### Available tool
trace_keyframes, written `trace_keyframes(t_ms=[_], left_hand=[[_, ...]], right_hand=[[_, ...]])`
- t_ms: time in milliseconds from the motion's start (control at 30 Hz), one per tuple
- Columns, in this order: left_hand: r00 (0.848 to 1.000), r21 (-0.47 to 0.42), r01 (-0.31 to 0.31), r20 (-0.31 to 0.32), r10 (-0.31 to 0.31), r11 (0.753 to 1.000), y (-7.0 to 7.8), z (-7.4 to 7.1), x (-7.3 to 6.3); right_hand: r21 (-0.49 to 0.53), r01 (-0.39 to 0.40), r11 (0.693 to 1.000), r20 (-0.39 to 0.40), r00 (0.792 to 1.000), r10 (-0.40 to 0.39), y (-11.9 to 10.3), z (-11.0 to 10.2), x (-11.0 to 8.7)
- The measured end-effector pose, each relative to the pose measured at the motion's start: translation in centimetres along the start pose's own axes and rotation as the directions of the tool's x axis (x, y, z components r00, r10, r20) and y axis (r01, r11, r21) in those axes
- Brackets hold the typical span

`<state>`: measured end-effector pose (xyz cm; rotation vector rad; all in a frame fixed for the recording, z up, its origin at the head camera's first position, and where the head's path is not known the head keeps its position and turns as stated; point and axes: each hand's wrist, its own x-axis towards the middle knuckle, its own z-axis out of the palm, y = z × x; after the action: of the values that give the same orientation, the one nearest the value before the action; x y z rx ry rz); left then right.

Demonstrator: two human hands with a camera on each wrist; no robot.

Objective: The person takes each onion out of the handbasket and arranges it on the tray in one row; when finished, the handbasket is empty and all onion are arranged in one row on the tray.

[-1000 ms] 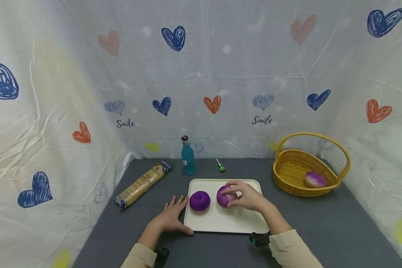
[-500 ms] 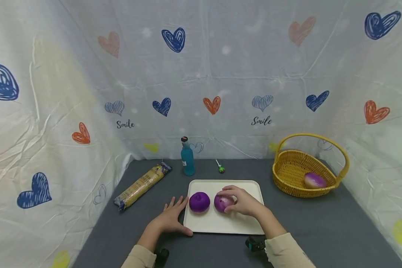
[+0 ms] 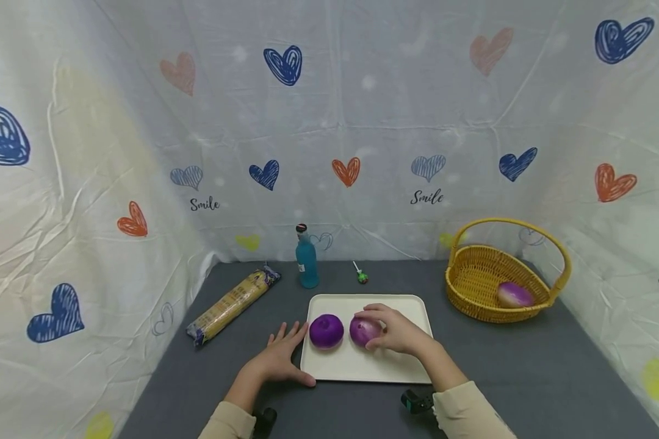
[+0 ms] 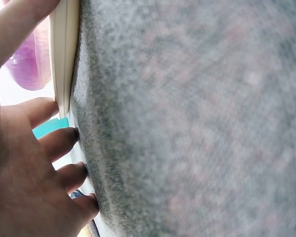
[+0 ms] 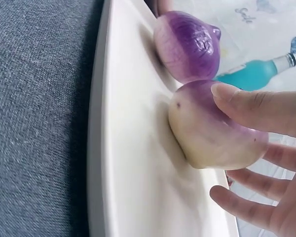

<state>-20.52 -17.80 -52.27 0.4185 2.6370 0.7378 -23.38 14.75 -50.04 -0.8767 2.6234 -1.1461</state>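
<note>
A cream rectangular tray [image 3: 369, 369] lies on the dark table, with two purple-and-white turnips on it. My right hand [image 3: 401, 332] grips the right turnip [image 3: 364, 331], thumb on the near side and fingers on the far side. In the right wrist view that turnip [image 5: 214, 131] shows its pale underside, tilted close over the tray. The left turnip [image 3: 326, 331] sits beside it, purple top up. Spread and straight, the fingers of my left hand [image 3: 277, 361] rest at the tray's left edge, the thumb at its near left corner.
A yellow wicker basket [image 3: 472, 292] with another turnip [image 3: 515, 295] stands at the right. Behind the tray are a blue bottle [image 3: 307, 265] and a green lollipop [image 3: 362, 277]. A long yellow packet [image 3: 233, 305] lies at the left. A heart-printed curtain [image 3: 329, 110] encloses the table.
My right hand has shifted slightly left with its turnip, bringing it closer to the left one and tilting it. The left hand stays in place at the tray's edge.
</note>
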Motion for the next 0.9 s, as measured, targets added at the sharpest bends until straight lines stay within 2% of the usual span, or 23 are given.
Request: trace_keyframes(t_ms=[433, 600, 900], left_hand=[[1.000, 0.006, 0.004, 0.004, -0.004, 1.000, 0.1, -0.1, 0.0], [1.000, -0.001, -0.002, 0.002, 0.002, 1.000, 0.0, -0.3, 0.0], [1.000, 0.003, 0.003, 0.001, -0.003, 1.000, -0.1, 0.0, -0.1]], right_hand=[[0.019, -0.016, 1.000, -0.020, 1.000, 0.017, 0.0, -1.6, -0.7], [0.023, -0.011, 1.000, -0.041, 0.999, 0.012, -0.3, -3.2, -1.1], [-0.046, -0.020, 0.999, -0.060, 0.998, 0.017, -0.1, -6.8, -1.9]])
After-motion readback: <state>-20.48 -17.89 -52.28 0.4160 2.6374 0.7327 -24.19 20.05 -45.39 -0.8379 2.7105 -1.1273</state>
